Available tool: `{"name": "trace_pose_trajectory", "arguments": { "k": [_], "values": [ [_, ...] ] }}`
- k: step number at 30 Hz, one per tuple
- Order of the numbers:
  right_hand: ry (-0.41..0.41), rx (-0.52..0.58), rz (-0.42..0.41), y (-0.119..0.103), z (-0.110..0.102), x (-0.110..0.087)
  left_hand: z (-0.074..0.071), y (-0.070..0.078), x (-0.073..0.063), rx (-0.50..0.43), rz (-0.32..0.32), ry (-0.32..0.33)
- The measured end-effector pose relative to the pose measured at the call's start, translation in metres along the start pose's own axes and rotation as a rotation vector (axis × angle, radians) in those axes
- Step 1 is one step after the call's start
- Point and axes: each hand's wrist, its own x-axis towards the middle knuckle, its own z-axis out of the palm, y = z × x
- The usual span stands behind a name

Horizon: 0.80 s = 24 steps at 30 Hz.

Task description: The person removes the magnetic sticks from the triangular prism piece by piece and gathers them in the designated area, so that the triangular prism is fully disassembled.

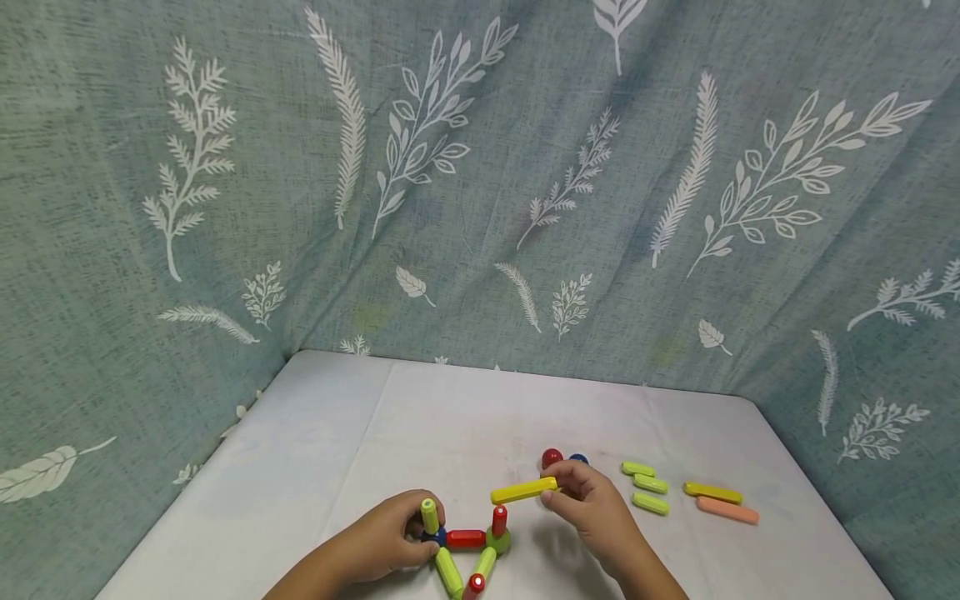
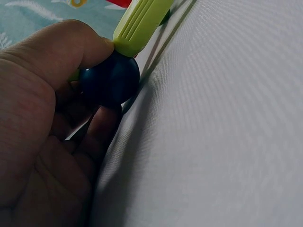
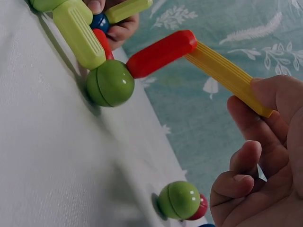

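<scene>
A triangle of sticks and balls stands on the table, with short sticks rising from its corners. My left hand (image 1: 390, 533) grips the dark blue ball (image 2: 111, 79) at its left corner, below an upright light green stick (image 1: 429, 517). A red stick (image 1: 467, 539) runs from there to the green ball (image 3: 111, 83), which bears a red upright stick (image 3: 163, 53). Between thumb and fingers, my right hand (image 1: 596, 512) pinches one end of a long yellow stick (image 1: 517, 491). The yellow stick's far end overlaps the red upright's tip in the right wrist view.
Beyond my right hand lie a red ball (image 1: 551, 457), a blue ball (image 1: 578, 458) and a loose green ball (image 3: 180, 200). Farther right are several short light green sticks (image 1: 650, 483), another yellow stick (image 1: 712, 492) and an orange stick (image 1: 727, 510). A leaf-patterned curtain (image 1: 480, 208) surrounds the table.
</scene>
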Motion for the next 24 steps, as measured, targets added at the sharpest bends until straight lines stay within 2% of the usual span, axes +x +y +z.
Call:
{"name": "trace_pose_trajectory", "arguments": {
  "k": [15,24],
  "values": [
    [0.081,0.033,0.044,0.009,-0.023,-0.004,0.001,0.001,0.000,-0.010,-0.005,0.004],
    [0.188,-0.013,0.126,0.014,-0.046,-0.011,0.000,0.000,0.001,-0.014,-0.010,0.000]
  ]
}}
